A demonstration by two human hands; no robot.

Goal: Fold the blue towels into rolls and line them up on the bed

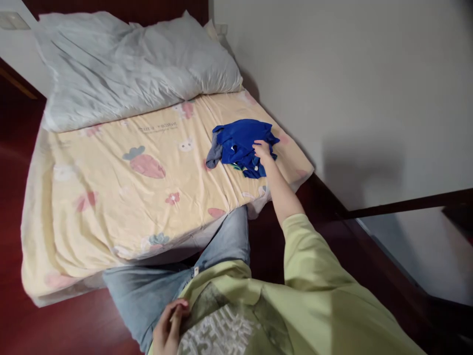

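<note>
A crumpled pile of blue clothes (246,135) lies on the right part of the bed, with a grey piece of cloth (214,152) sticking out at its left. My right hand (261,149) reaches down onto the pile's right side, its fingers bent and closed on the blue cloth. Low in the picture, my left hand (170,323) is held in front of my green T-shirt (314,261). Its fingers are curled in, and nothing shows in them.
The bed (111,207) has a yellow sheet printed with carrots and rabbits. Large grey-white pillows (140,64) lie at its head, against a dark headboard (148,7). A white wall (351,74) runs along the right. My jeans-clad legs (229,241) touch the bed's near edge.
</note>
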